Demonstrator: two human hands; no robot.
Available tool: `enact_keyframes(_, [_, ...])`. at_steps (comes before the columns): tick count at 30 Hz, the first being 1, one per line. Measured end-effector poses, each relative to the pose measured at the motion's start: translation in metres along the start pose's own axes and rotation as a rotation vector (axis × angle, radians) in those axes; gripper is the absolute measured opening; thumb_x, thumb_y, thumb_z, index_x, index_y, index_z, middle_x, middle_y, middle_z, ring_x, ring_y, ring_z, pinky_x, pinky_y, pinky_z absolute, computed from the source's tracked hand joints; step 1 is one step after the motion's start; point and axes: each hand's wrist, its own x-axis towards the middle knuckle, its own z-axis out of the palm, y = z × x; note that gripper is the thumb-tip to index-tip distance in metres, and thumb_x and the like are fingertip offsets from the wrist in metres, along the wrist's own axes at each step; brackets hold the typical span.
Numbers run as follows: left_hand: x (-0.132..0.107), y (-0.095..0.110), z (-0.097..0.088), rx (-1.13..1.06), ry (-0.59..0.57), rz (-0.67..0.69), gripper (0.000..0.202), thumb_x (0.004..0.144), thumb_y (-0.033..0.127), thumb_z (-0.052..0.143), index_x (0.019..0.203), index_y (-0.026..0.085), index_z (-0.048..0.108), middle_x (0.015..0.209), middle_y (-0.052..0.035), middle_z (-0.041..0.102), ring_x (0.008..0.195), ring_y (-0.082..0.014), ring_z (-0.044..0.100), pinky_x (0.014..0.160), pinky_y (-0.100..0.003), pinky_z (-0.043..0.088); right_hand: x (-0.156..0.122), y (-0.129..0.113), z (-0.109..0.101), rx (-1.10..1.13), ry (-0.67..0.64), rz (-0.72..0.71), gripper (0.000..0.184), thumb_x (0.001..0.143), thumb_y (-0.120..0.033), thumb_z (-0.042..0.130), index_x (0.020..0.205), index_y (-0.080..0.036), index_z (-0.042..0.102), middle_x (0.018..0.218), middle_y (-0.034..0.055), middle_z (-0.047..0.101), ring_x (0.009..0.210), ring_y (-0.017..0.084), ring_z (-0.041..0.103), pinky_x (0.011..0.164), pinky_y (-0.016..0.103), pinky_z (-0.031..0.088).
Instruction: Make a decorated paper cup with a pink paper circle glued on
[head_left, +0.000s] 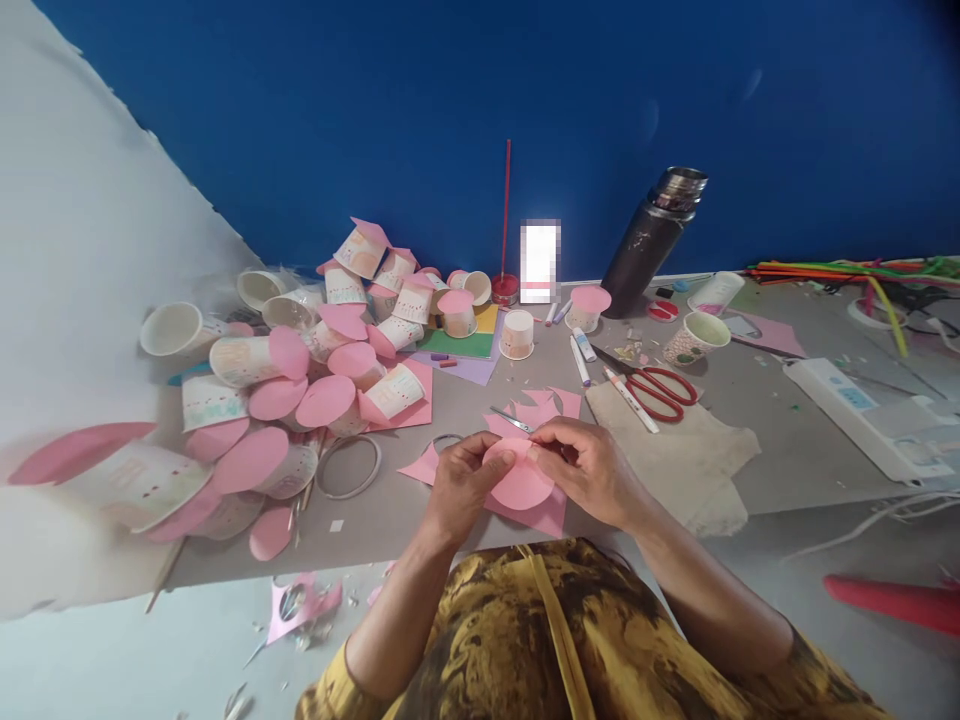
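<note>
Between my two hands is a round pink paper disc (523,487), held over the table close to its front edge. My left hand (466,480) pinches the disc's upper left edge, thumb on top. On the upper right edge, my right hand (589,468) grips it the same way, fingers curled. Cut pink paper scraps (547,408) lie behind and beneath the disc. A small pair of silver scissors (514,420) lies just beyond my fingertips, partly hidden. Red-handled scissors (660,392) rest to the right, beside a marker (631,402).
Paper cups with pink discs (326,402) are heaped at left. A tape ring (349,467) lies nearer me. A dark thermos (652,245) leans at the back wall. On the right are a beige cloth (675,470), a patterned cup (696,340) and a white power strip (862,420).
</note>
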Motion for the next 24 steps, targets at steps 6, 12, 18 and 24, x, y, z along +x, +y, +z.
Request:
enact_keyframes(6, [0.002, 0.003, -0.008, 0.087, -0.041, 0.132, 0.019, 0.082, 0.035, 0.079, 0.080, 0.016, 0.073, 0.077, -0.0005, 0.064, 0.075, -0.0134, 0.054, 0.071, -0.024, 0.042, 0.000, -0.004, -0.002, 0.071, 0.008, 0.099, 0.011, 0.090, -0.024, 0.063, 0.084, -0.020, 0.071, 0.077, -0.0012, 0.071, 0.062, 0.011, 0.057, 0.056, 0.022, 0.042])
enact_keyframes(12, [0.000, 0.009, -0.009, 0.140, -0.064, 0.211, 0.013, 0.083, 0.032, 0.078, 0.079, 0.019, 0.077, 0.095, -0.0060, 0.074, 0.092, -0.0205, 0.065, 0.084, -0.030, 0.049, 0.002, -0.002, 0.001, 0.102, 0.025, 0.198, 0.013, 0.091, -0.032, 0.066, 0.096, -0.021, 0.069, 0.085, 0.0003, 0.073, 0.069, 0.013, 0.062, 0.061, 0.023, 0.047])
enact_keyframes(18, [0.002, 0.019, -0.007, 0.208, -0.093, 0.163, 0.016, 0.083, 0.036, 0.077, 0.080, 0.021, 0.076, 0.114, -0.0114, 0.077, 0.108, -0.0288, 0.068, 0.094, -0.038, 0.051, 0.010, 0.003, -0.001, 0.227, -0.029, 0.237, 0.032, 0.090, -0.036, 0.070, 0.118, -0.022, 0.062, 0.093, 0.0002, 0.070, 0.070, 0.013, 0.061, 0.066, 0.026, 0.049])
enact_keyframes(24, [0.009, 0.029, -0.004, 0.312, -0.178, 0.140, 0.023, 0.085, 0.042, 0.074, 0.076, 0.021, 0.074, 0.130, -0.0133, 0.072, 0.125, -0.0347, 0.062, 0.106, -0.045, 0.046, 0.020, 0.005, -0.012, 0.435, -0.111, 0.261, 0.042, 0.086, -0.035, 0.073, 0.123, -0.022, 0.058, 0.103, 0.0023, 0.067, 0.071, 0.012, 0.058, 0.061, 0.025, 0.046])
